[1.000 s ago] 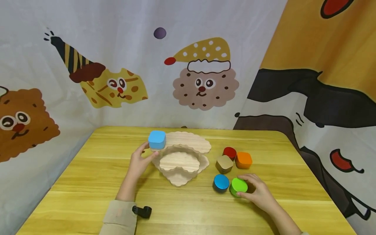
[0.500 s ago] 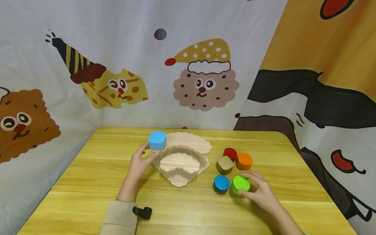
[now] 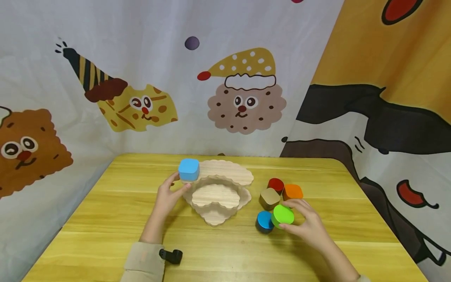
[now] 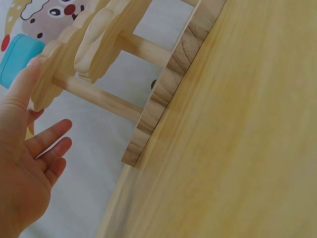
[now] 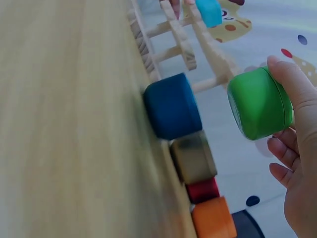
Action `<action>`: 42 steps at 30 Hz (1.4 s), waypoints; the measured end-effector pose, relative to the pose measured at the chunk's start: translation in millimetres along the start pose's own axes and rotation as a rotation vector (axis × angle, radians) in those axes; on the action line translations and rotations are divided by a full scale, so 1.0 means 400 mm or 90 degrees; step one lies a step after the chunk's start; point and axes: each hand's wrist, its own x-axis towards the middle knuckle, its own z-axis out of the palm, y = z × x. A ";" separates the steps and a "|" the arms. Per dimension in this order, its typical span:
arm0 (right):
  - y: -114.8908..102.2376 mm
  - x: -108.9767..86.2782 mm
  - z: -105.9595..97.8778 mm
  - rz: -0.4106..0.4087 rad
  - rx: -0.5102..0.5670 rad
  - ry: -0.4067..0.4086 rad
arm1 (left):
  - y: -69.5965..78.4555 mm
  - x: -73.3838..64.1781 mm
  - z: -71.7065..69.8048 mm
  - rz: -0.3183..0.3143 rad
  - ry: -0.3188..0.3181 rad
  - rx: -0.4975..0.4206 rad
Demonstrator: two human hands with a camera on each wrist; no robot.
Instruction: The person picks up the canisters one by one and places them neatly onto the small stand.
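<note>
A tiered wooden stand (image 3: pixel 225 170) with scalloped edges stands mid-table. On the left end of its top tier sits a light blue rounded tin (image 3: pixel 188 170). My left hand (image 3: pixel 168 196) grips that end of the tier, the thumb close against the light blue tin. In the left wrist view, the other fingers of the left hand (image 4: pixel 25 168) are loosely bent below the tier. My right hand (image 3: pixel 310 224) holds a small green lidded tin (image 3: pixel 283 216) between thumb and fingers. The right wrist view shows the green tin (image 5: pixel 260 104) raised off the table.
Right of the stand are a blue tin (image 3: pixel 264 222), a gold tin (image 3: pixel 269 198), a dark red tin (image 3: pixel 276 185) and an orange tin (image 3: pixel 293 191). A cartoon-printed curtain (image 3: pixel 148 47) hangs behind the wooden table (image 3: pixel 218 254).
The green tin has come up off the table in my right hand and moved slightly left, now partly overlapping the blue tin in view. My left hand has stayed in place.
</note>
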 end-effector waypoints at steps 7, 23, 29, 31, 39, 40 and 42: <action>-0.033 0.045 0.017 -0.043 0.008 0.016 | -0.002 0.000 0.001 -0.002 -0.002 -0.004; -0.093 0.155 0.061 -0.023 0.029 0.006 | 0.002 0.000 -0.001 -0.017 -0.004 -0.011; -0.119 0.203 0.078 -0.035 0.037 0.010 | 0.002 -0.001 -0.002 -0.016 -0.006 -0.006; -0.128 0.220 0.084 -0.045 0.042 0.011 | 0.002 -0.002 -0.002 -0.018 -0.005 -0.003; -0.153 0.282 0.114 -0.078 0.060 0.009 | 0.003 -0.003 -0.001 -0.026 -0.012 -0.008; -0.155 0.289 0.118 -0.083 0.064 0.009 | 0.004 -0.003 -0.001 -0.027 -0.013 -0.008; -0.161 0.304 0.127 -0.095 0.073 0.012 | 0.003 -0.003 -0.002 -0.024 -0.012 -0.007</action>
